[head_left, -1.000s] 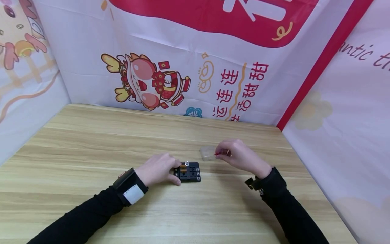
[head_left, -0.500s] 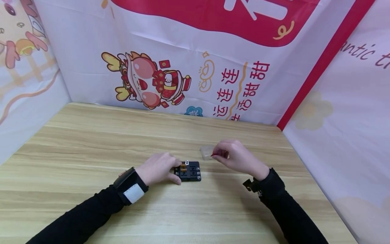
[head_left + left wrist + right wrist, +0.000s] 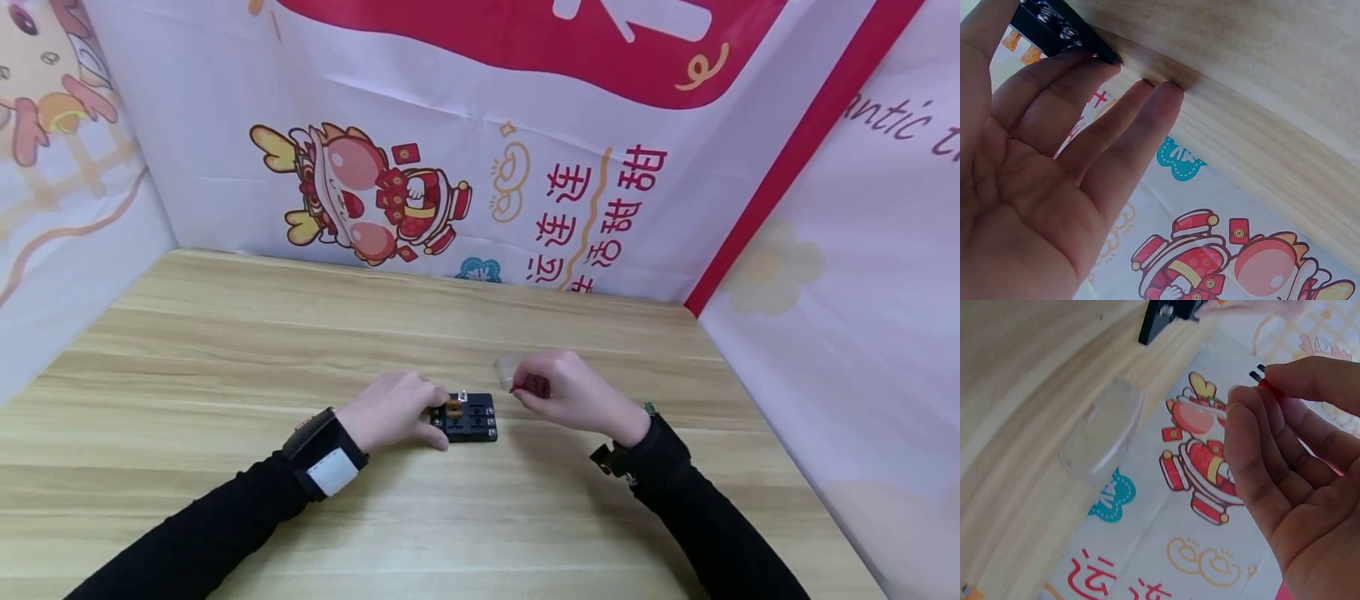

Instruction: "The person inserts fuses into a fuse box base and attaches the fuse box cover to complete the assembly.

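Observation:
A black fuse block (image 3: 478, 423) lies on the table, with two orange blade fuses (image 3: 453, 408) in its left part and metal screws along its sides. My left hand (image 3: 395, 408) holds its left end between thumb and fingers; in the left wrist view the fingertips are along the block's edge. To the right of the block, my right hand (image 3: 572, 392) pinches a small red blade fuse (image 3: 1271, 387) between thumb and fingers. Two dark metal prongs stick out from it, while most of its red body is hidden by the fingers.
Just behind the right hand lies a clear plastic cover (image 3: 1102, 431), partly hidden in the head view. The wooden table (image 3: 225, 333) meets a printed cloth backdrop (image 3: 360, 75) at the back and both sides.
My right hand has moved left and a little nearer to the fuse block with the red blade fuse, tilting it. The left hand keeps its hold on the block.

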{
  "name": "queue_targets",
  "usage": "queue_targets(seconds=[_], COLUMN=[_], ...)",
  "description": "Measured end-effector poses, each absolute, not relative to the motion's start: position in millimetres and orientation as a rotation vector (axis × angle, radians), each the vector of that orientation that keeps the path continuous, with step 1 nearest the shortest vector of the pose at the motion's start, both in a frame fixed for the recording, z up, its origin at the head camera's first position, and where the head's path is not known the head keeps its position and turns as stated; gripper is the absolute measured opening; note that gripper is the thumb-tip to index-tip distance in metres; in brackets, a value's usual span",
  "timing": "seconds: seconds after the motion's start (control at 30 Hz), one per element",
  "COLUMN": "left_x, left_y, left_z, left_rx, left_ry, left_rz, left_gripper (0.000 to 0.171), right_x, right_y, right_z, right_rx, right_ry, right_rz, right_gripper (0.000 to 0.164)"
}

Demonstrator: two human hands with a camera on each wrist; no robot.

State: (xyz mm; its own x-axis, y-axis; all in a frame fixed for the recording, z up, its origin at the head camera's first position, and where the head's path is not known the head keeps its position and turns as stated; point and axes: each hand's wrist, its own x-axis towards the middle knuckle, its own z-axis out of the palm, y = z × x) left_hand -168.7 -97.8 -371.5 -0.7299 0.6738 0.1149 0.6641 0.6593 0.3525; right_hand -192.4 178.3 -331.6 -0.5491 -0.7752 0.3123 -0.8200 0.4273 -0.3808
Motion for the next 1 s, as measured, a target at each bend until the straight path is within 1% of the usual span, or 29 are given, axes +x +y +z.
queue_targets(seconds=[0.07, 1.0], left_x=[-168, -168], left_y=[-97, -98], left_z=[-371, -372], left_rx=[1.145, 1.150], left_ry=[2.841, 2.858], left_rz=[0.580, 0.549], left_gripper=[0.034, 0.035], right_x=[-191, -177], right_y=[176, 150], right_z=[-333, -354], right_rx=[1.454, 1.553], right_ry=[-2.583, -2.440], right_rz=[0.762, 0.711], right_gripper=[0.006, 0.010])
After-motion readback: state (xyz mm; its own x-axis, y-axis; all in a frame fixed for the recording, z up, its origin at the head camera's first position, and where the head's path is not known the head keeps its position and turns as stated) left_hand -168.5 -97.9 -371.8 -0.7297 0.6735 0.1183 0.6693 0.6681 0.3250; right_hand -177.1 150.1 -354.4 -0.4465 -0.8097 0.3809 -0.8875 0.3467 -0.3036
